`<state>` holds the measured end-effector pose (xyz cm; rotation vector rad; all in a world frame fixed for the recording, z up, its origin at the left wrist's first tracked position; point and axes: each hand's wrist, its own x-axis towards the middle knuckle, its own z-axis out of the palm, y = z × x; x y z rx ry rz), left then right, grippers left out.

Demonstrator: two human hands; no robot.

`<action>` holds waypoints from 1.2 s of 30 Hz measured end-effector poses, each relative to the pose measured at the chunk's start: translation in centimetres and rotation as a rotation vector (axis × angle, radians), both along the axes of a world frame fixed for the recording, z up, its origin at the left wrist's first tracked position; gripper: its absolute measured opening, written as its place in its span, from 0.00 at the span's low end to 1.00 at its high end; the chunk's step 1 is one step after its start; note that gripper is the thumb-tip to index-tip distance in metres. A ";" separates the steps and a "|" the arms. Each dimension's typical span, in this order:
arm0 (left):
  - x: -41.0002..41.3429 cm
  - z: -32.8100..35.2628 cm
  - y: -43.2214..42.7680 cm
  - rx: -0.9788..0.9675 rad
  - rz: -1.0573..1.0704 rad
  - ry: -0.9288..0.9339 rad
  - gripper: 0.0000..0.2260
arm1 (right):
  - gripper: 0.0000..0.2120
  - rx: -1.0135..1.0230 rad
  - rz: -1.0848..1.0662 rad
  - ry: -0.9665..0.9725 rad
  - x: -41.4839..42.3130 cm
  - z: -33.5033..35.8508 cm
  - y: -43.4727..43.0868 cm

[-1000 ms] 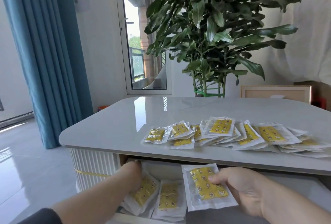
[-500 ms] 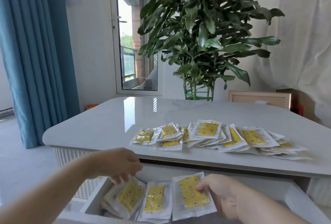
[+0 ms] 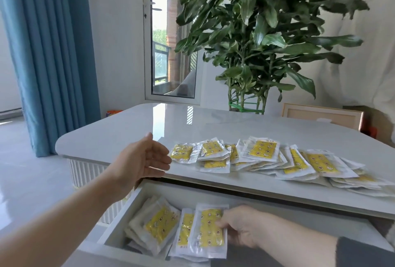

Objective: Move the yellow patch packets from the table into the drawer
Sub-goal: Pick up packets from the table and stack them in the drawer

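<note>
Several yellow patch packets (image 3: 265, 155) lie in an overlapping row across the front of the pale grey table (image 3: 132, 134). Below the table's front edge the white drawer (image 3: 119, 222) stands pulled out, with several packets (image 3: 160, 224) lying inside at its left. My left hand (image 3: 143, 160) hovers open over the table's front edge, fingers straight, just left of the leftmost packet (image 3: 181, 152) and apart from it. My right hand (image 3: 239, 227) is inside the drawer, fingers on the right side of a packet (image 3: 208, 230) that lies over the others.
A large potted plant (image 3: 256, 38) stands behind the table. A wooden frame (image 3: 320, 115) leans at the back right. A blue curtain (image 3: 49, 53) hangs at the left, beside a glass door (image 3: 168, 42). White tiled floor lies to the left of the table.
My left hand has come up out of the drawer and now hovers open by the leftmost packet on the table. My right hand has lowered its packet onto the pile in the drawer.
</note>
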<state>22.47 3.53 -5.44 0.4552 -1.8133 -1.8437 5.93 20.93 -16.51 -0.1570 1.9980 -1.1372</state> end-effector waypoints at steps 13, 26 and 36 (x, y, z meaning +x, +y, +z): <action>-1.1 0.4 0.3 0.028 -0.114 0.060 0.26 | 0.08 0.117 0.170 0.204 0.5 0.3 -2.1; -5.5 0.6 -0.3 -0.248 0.175 -0.287 0.10 | 0.11 0.127 0.487 0.544 3.6 14.5 8.6; -14.2 0.6 -0.7 -0.863 0.445 -0.779 0.14 | 0.04 0.160 -0.093 0.929 -7.5 18.0 7.8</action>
